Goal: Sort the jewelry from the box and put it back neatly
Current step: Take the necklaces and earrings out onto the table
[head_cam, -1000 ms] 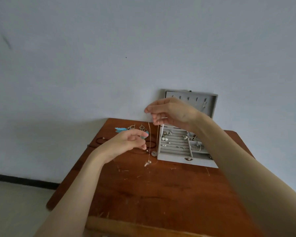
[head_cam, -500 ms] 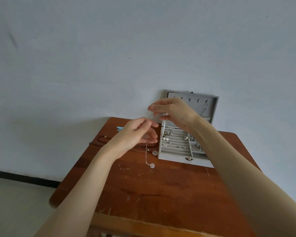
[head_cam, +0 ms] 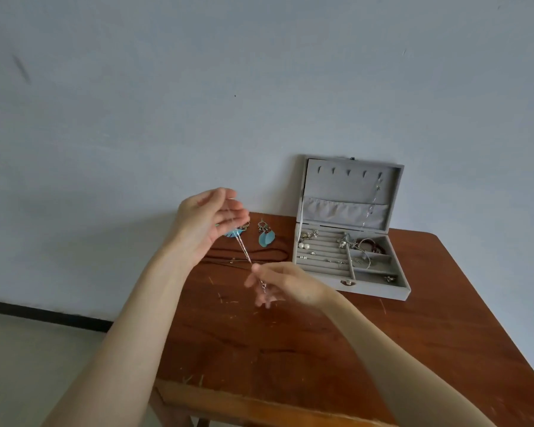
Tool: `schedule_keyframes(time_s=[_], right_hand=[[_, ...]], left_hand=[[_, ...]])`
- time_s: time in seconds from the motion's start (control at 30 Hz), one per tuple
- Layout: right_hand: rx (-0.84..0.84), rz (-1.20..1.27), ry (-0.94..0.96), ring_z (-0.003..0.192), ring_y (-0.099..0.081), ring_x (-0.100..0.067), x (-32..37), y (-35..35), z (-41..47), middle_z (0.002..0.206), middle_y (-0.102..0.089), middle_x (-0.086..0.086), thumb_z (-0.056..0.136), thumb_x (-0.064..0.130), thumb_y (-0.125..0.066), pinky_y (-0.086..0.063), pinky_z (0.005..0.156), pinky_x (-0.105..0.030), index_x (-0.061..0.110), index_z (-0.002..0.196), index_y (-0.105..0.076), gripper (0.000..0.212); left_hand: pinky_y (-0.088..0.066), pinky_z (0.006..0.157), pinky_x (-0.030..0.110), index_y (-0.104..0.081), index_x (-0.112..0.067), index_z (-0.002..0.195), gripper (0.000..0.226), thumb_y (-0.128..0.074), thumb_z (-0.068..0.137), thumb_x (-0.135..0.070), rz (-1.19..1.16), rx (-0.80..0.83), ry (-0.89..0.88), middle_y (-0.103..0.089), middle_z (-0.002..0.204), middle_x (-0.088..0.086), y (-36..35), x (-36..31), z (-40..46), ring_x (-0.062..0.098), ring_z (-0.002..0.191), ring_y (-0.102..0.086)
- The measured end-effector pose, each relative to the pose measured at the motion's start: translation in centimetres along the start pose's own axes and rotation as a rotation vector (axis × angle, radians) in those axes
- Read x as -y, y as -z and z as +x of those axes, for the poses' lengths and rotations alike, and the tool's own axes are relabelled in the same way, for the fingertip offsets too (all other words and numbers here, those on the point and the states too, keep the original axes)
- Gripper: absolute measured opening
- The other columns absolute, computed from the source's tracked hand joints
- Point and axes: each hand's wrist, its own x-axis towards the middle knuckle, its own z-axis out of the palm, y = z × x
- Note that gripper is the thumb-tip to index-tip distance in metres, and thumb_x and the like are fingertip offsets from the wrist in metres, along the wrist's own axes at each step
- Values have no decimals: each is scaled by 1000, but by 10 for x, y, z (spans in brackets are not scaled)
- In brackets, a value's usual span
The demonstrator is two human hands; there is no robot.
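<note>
Both of my hands are up over the left half of the tabletop (head_cam: 321, 349), a thin silver chain (head_cam: 242, 249) stretched on a slant between them. My left hand (head_cam: 208, 224) is raised, palm turned inward, fingers nearly straight and relaxed, the upper end of the chain draped across them. My right hand (head_cam: 282, 283) sits lower, thumb and forefinger pinching the chain's lower end, the other fingers spread loosely; a small silver bit dangles just under the pinch, blurred.

Grey jewelry box (head_cam: 352, 266) stands at the back edge of the tabletop against the wall, lid upright, ring rolls on its left side, small compartments on its right holding earrings, pearls and a dark red band. Another fine chain hangs from a hook in the lid. Two blue feather earrings (head_cam: 264, 237) lie near the back-left corner, a dark cord necklace (head_cam: 259, 257) just in front of them.
</note>
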Motion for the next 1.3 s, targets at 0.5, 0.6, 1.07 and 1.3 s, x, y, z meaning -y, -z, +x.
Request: schedule_keyframes(time_s=[0.5, 0.6, 1.07, 1.3], right_hand=[[-339, -1265, -23, 99, -59, -28, 1, -3, 31, 107, -63, -9, 96, 23, -44, -45, 74, -34, 11, 109, -60, 24], [-348, -1363, -20, 97, -59, -28, 3, 1, 31, 105, -63, -9, 95, 21, -43, -42, 70, -34, 13, 109, -59, 22], [-428, -1190, 144, 107, -52, -19, 3, 23, 11, 112, -60, 0, 93, 33, -49, -35, 99, -35, 19, 108, -63, 25], [-558, -1033, 30, 94, -61, -18, 9, 81, -30, 104, -66, 1, 94, 33, -48, -50, 86, -35, 17, 107, -63, 25]], left_hand=[[-41, 85, 33, -70, -1, 91, 24, -56, 91, -20, 924, -578, 73, -67, 94, 10, 110, 65, 14, 29, 96, -58], [-43, 91, 37, -71, -2, 98, 23, -61, 89, -20, 1032, -536, 78, -68, 105, 15, 114, 66, 16, 32, 104, -59], [-46, 87, 43, -63, -12, 112, 24, -55, 90, -19, 1358, -422, -167, -62, 108, 10, 80, 75, 16, 28, 102, -56], [-37, 76, 14, -56, -15, 121, 28, -50, 94, -21, 1146, 43, -290, -59, 108, -5, -17, 85, 15, 4, 92, -51]])
